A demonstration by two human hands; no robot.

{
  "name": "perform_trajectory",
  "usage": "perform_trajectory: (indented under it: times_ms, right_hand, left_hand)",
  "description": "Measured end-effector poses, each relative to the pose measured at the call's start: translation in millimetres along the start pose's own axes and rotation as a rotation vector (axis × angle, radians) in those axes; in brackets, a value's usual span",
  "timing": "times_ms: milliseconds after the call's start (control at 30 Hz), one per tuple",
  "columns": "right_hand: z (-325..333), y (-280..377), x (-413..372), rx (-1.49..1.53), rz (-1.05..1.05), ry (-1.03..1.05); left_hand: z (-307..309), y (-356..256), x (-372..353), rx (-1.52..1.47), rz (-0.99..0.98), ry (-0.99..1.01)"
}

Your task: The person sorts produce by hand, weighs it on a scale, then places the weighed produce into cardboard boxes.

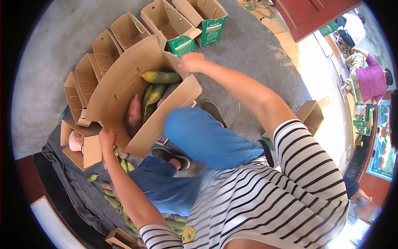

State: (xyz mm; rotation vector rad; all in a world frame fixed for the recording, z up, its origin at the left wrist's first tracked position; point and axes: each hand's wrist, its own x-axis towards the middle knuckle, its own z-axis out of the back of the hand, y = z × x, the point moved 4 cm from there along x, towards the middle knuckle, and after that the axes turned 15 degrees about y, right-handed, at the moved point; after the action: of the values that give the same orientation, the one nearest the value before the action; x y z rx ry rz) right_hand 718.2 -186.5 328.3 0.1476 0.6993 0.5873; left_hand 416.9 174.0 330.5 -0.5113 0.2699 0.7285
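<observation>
A large open cardboard box (120, 76) stands in front of me, its flaps up. Inside lie a yellow-green vegetable (161, 77), several green ones (155, 94) and a reddish-pink one (134, 114). At the box's near left corner, my left hand (107, 139) is closed on the edge. My right hand (192, 62) is closed at the far right corner, gripping the cardboard edge there. The box's outer sides are partly hidden by my arms and knee.
Open boxes (163, 20) line the wall behind. Green vegetables (112, 199) lie on a dark cloth (70, 178) at the left. A small box (74, 159) holds a pink object (76, 141). Several people, one in purple (371, 81), are at the right.
</observation>
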Motion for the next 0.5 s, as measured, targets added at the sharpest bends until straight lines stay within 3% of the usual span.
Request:
perform_trajectory:
  times_ms: [133,267,300,367,433,500]
  right_hand:
    - [10,-68,-22,0.002,-0.039,-0.056]
    - [31,-161,-88,0.035,-0.156,-0.116]
    - [35,-186,-114,0.03,-0.183,-0.145]
    - [35,-243,-161,0.047,-0.357,-0.093]
    - [30,-307,-203,-0.029,-0.423,-0.198]
    - [35,-359,-249,-0.082,-0.532,-0.225]
  left_hand:
    - [23,-98,-24,0.08,-0.146,-0.046]
    - [3,-212,-50,-0.148,-0.231,0.171]
    - [-7,-244,-59,-0.219,-0.229,0.253]
    - [-52,-278,-43,-0.041,-0.505,0.189]
    - [-86,-346,-78,0.088,-0.67,0.2]
    - [-145,-389,-92,-0.008,-0.649,0.365]
